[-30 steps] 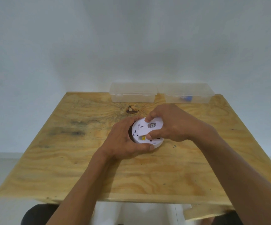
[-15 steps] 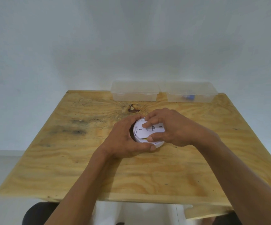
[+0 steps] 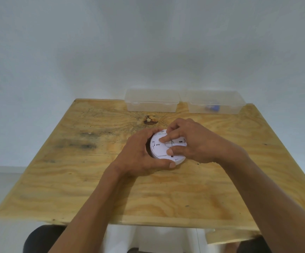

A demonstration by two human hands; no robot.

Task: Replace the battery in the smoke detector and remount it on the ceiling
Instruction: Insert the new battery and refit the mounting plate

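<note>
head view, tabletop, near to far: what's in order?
Near table edge → smoke detector gripped between left hand and right hand → dark knot → two clear plastic boxes along the far edge.

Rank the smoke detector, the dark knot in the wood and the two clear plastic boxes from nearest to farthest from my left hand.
From the left hand:
1. Smoke detector, held in it.
2. Dark knot, just beyond, mid-table.
3. Left clear box, far edge, looks empty.
4. Right clear box, far right, something blue inside.
</note>
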